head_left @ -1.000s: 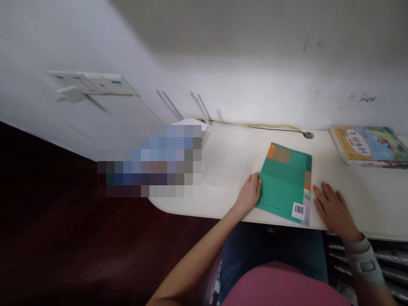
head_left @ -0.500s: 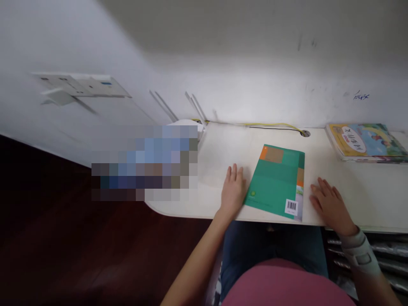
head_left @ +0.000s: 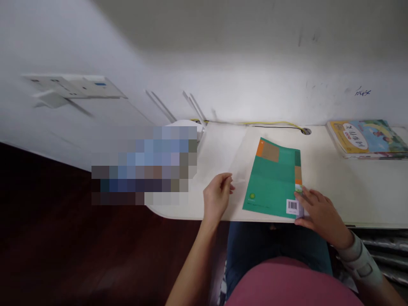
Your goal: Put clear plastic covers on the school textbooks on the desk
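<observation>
A green book (head_left: 274,178) lies back cover up on the white desk (head_left: 334,187), its barcode corner near the front edge. My right hand (head_left: 318,212) rests at that lower right corner, fingers curled onto the book's edge by the barcode. My left hand (head_left: 218,195) hovers over the desk a little left of the book, fingers loosely curled with nothing in them, not touching the book.
A stack of colourful books (head_left: 366,138) sits at the desk's far right by the wall. A yellow and black cable (head_left: 274,125) runs along the back edge to a grommet hole (head_left: 306,131). A white router with antennas (head_left: 188,123) stands at the back left. Dark floor lies to the left.
My left hand lifted off the desk and pulled left, away from the book. My right hand slid left from the bare desk onto the book's barcode corner.
</observation>
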### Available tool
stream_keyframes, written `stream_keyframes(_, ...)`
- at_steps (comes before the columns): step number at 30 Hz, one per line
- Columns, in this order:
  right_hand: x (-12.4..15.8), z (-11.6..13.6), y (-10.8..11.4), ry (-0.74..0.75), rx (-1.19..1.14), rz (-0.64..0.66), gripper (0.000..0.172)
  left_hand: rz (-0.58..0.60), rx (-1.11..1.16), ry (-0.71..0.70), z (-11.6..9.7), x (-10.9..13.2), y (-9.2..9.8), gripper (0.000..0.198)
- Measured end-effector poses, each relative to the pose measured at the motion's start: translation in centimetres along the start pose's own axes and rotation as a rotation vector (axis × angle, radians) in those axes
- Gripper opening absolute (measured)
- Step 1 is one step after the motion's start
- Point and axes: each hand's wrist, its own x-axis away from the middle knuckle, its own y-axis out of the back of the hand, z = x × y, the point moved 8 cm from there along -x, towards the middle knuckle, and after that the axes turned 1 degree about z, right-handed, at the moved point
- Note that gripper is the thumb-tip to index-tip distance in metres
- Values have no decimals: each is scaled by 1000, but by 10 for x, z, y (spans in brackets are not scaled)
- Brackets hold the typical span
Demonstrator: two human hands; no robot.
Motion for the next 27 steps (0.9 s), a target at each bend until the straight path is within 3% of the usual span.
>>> stream_keyframes(4,-19,21,4,19,-13,27,62,-119,-370,-31,16,4,22,29)
stream_keyframes(7,-31,31,3,41,4,41,63,-230,-688,-220,0,11,28,34)
stream_keyframes(10,-36,34,0,55,38,77,64,-183,-809,-378,-15,15,17,26)
stream_keyframes(19,-45,39,-7,37,49,199,59,47,-757,-270,4,12,-13,34)
stream_keyframes(23,-55,42,-7,35,91,247,57,36,-634,-275,14,16,-17,41)
stream_keyframes(27,-62,48,-3,94,71,209,55,7,-512,-299,18,14,-14,40)
